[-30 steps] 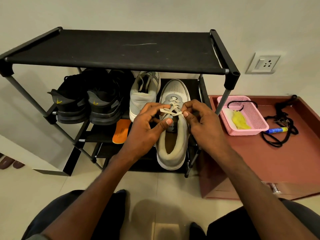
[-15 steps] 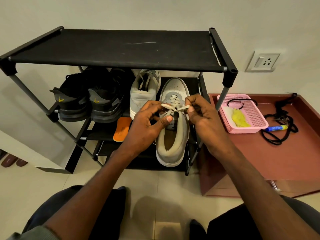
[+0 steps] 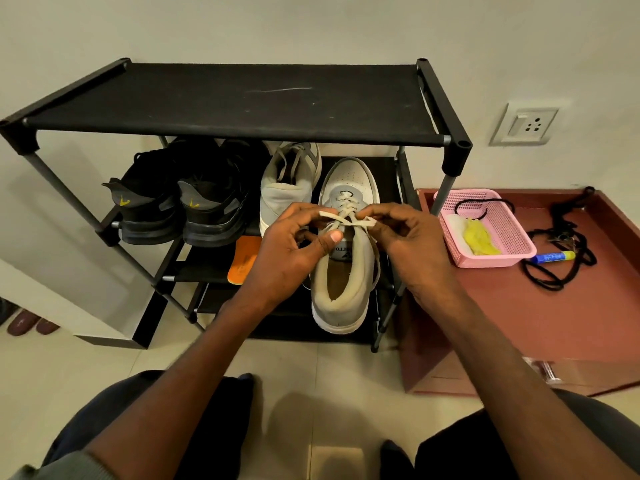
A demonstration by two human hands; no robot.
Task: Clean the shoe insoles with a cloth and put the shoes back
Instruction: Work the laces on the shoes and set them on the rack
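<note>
The grey shoe [image 3: 346,265] sits on the right side of the rack's middle shelf, heel toward the camera and toe pointing to the far wall, its opening facing up. Its pale laces [image 3: 346,216] cross over the tongue, and both hands work on them. The left hand [image 3: 287,251] has its fingers [image 3: 304,216] curled round the left lace end, with the thumb stretched across to the shoe's tongue. The right hand [image 3: 408,247] pinches the right lace end between thumb and bent fingers [image 3: 377,216], so the two ends are pulled out sideways in a flat cross above the shoe.

Just left of it, farther back on the same shelf, stands the matching grey shoe [image 3: 289,185], heel also toward the camera. Left of that is a pair of black shoes [image 3: 180,202] with small yellow marks on the heels. An orange insole [image 3: 244,259] lies on the shelf below, partly hidden by the left hand. The black shoe rack [image 3: 242,98] has a flat fabric top and stands against a light wall.

To the right, a reddish-brown low worktop [image 3: 554,313] carries a pink basket [image 3: 498,237] with a yellow cloth [image 3: 479,237] and a black cord inside. Right of the basket lie a blue tube [image 3: 550,257] and a tangle of black cord [image 3: 564,251]. A wall socket [image 3: 523,124] is set above. At the far left edge of the floor, a pair of dark red slippers [image 3: 27,322] is partly in view.
</note>
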